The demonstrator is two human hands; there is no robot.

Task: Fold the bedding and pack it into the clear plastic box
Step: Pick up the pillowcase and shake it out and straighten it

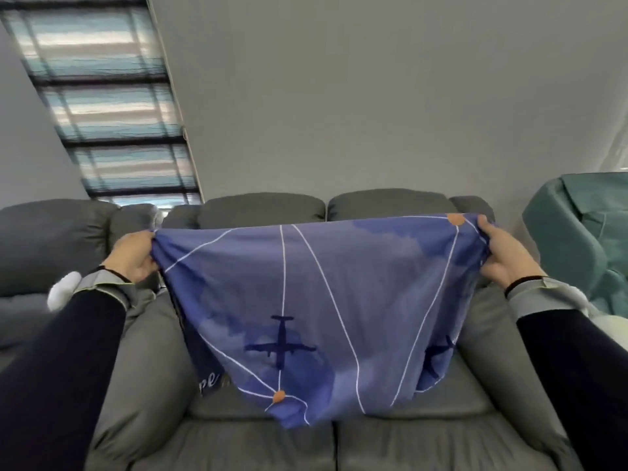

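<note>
Holding a blue bedding piece (306, 300) stretched out in the air, both hands raised in front of a grey sofa (265, 443). Left hand (134, 256) grips the bunched left top corner, fingers curled round the fabric; right hand (503, 256) grips the right top corner the same way. Top edge runs taut between the hands, rest hangs down, lowest tip just above the seat cushions. Print: white lines, orange dots, dark planes. Teal armchair (584, 239) at right. Striped window blind (105, 96) upper left. Dark sleeves with grey cuffs.
</note>
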